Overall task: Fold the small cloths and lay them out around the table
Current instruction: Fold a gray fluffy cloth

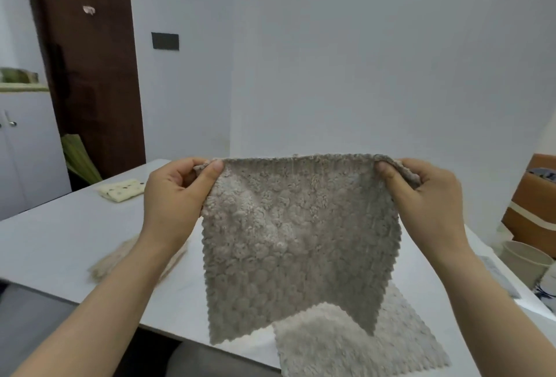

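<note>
Presently a fluffy grey square cloth (pixel 294 241) is pinched aloft, unfolded, by the left hand (pixel 177 193) and right hand (pixel 427 196). Halving is probably called for next.

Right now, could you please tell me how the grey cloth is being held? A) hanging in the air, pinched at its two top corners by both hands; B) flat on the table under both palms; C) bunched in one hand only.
A: the left hand and the right hand each pinch a top corner of the grey cloth, which hangs unfolded above the table.
</note>
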Motion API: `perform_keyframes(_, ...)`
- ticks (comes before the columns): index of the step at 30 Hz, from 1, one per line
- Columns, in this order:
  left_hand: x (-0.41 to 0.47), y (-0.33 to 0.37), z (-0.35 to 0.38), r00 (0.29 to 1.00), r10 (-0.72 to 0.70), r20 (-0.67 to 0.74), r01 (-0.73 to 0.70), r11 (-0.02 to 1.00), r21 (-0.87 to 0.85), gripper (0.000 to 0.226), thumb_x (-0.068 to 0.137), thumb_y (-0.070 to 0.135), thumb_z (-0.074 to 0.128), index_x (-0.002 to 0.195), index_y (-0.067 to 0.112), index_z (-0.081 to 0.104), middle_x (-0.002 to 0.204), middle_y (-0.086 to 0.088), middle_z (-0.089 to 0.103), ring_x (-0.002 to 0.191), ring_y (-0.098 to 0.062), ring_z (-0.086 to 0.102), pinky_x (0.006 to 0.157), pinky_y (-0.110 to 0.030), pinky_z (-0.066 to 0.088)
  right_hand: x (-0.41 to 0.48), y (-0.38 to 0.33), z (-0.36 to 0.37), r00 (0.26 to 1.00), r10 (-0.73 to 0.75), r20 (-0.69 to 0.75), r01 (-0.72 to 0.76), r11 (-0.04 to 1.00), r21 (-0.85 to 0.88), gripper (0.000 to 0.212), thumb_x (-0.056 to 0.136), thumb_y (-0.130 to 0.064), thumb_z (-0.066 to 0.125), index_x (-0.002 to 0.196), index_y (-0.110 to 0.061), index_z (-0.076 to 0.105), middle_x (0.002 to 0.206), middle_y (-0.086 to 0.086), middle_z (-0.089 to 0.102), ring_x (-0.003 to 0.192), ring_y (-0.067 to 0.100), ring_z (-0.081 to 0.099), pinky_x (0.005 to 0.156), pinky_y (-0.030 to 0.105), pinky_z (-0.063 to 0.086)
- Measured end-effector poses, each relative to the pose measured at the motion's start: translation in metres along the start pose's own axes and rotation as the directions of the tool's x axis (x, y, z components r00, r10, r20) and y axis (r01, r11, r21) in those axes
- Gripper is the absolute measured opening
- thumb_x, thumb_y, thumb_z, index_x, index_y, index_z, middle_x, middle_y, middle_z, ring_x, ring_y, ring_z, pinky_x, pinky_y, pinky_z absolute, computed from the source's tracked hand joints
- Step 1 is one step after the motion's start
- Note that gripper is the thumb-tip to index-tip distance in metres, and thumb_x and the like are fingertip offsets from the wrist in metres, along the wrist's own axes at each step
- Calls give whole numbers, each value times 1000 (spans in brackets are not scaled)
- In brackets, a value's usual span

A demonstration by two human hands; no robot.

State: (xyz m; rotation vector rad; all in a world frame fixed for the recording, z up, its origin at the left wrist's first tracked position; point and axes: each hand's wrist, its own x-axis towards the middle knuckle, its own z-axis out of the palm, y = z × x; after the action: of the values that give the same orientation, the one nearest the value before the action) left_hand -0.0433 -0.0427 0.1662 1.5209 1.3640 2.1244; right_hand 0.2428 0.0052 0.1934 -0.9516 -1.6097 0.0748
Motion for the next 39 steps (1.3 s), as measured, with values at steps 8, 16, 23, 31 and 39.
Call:
perform_keyframes(8,-2,-9,-15,998,-62,-12,62,998,25,13,81,26,71,75,15,71,55,1,57,46,-5,44,46,-17,36,-2,-1,-1,994,33,101,-31,999,-25,40,91,-25,63,62,2,58,54,13,38,51,17,32,53,25,24)
perform_keyframes(16,-15,-61,-7,960,-279,31,275,957,93,13,81,16,73,79,4,71,55,-4,61,41,-4,52,44,-14,47,-23,38,28,946,242,214,-218,967,-130,25,88,-24,65,72,-6,69,55,-1,62,54,17,52,54,24,39)
perform_keyframes(23,-21,-82,7,933,-355,61,347,932,109,8,86,11,67,84,5,71,68,-12,66,48,-4,58,53,-15,54,-33,43,49,897,309,317,-292,951,-102,10,92,-19,59,98,-21,67,57,5,65,38,11,56,48,11,44)
perform_keyframes(31,-33,-86,15,911,-406,78,399,913,91,10,88,14,64,85,9,72,68,-8,67,55,-7,63,63,-21,59,-38,34,62,797,256,547,-269,961,-57,14,97,-15,51,93,-23,62,56,10,65,43,15,60,51,16,47)
perform_keyframes(39,-51,-84,16,892,-449,60,444,893,73,7,82,18,72,80,11,72,70,-8,71,59,-14,67,60,-22,58,-44,25,70,725,287,626,-371,929,3,18,97,-13,52,90,-13,69,64,5,70,56,17,68,53,20,51)
